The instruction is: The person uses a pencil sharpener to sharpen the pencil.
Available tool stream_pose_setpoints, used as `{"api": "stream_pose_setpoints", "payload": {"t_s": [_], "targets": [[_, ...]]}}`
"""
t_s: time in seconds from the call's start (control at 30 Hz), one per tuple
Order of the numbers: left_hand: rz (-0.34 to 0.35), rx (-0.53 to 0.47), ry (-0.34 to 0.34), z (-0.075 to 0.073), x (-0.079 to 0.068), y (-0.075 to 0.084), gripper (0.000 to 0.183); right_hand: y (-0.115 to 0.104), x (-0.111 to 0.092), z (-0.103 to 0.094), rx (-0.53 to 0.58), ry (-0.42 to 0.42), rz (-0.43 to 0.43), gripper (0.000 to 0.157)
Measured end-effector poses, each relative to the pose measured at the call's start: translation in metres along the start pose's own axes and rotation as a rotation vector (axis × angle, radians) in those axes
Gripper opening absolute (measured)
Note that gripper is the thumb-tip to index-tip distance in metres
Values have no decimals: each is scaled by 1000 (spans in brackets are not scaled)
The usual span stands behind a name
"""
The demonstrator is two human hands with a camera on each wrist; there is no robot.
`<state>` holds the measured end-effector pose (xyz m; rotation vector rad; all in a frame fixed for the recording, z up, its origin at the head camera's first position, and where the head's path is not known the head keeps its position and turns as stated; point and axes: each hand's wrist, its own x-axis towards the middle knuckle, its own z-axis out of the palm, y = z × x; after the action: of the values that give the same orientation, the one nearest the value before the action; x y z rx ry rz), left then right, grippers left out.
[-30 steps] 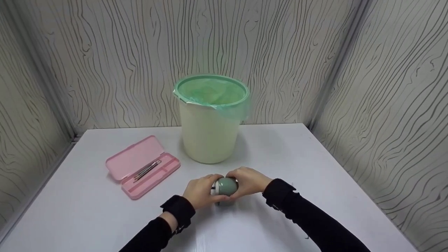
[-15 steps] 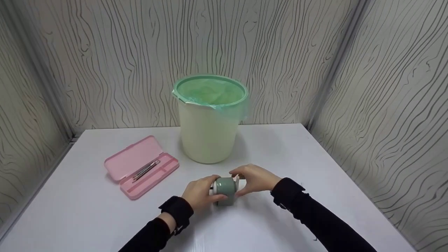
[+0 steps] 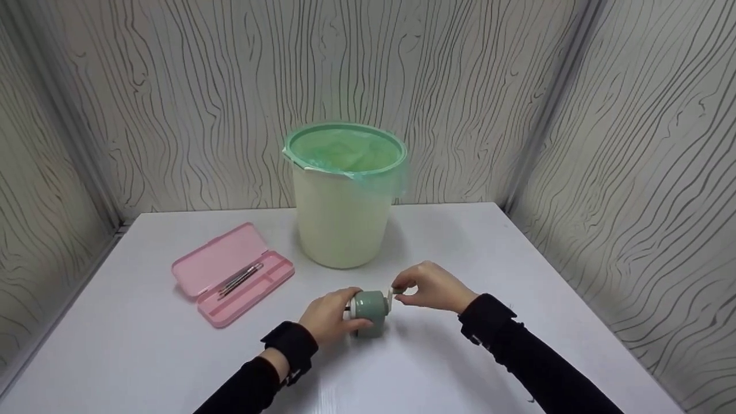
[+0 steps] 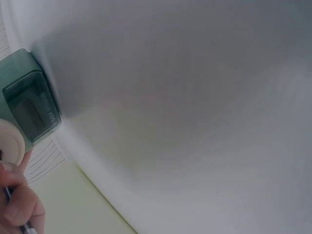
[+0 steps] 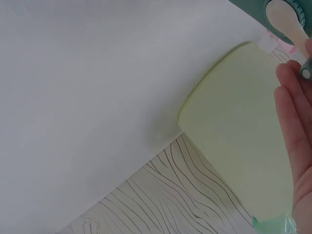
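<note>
A green hand-crank pencil sharpener (image 3: 368, 306) stands on the white table, a clear shavings drawer (image 4: 34, 107) low on its side. My left hand (image 3: 329, 315) grips its body, thumb across the near side. In the left wrist view, fingers of that hand also pinch a dark pencil (image 4: 28, 227) whose front end meets the sharpener's white round face (image 4: 10, 142). My right hand (image 3: 435, 287) pinches the small green knob (image 5: 306, 73) of the white crank (image 5: 285, 20) on the opposite end. Part of the right hand is cut off in its wrist view.
An open pink pencil case (image 3: 247, 305) lies at the left with several pencils (image 3: 240, 280) in it. Behind the hands stands a tall pale bin (image 3: 343, 224) with a green rim and bag. Wood-patterned panels (image 3: 230, 103) surround the table (image 3: 460, 368) on three sides.
My right hand has gone from cupping the sharpener's end to the crank knob, moving to the right and baring the white crank. The left hand has stayed on the sharpener.
</note>
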<state>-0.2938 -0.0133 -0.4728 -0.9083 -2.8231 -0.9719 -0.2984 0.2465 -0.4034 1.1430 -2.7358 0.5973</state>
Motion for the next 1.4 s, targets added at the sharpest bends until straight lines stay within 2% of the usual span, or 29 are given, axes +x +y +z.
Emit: {"api": "stream_pose_setpoints", "payload": {"t_s": [0.37,1.03,1.4], "targets": [[17,20,17,3,-1,-1,67,0,2,3,-144,69,-59,4],[38,50,32,3,-1,1,68,-2,5,16,-276,133,2,4],[24,23,21,4,-2,2,69,-3,8,21,-269,133,42,4]]}}
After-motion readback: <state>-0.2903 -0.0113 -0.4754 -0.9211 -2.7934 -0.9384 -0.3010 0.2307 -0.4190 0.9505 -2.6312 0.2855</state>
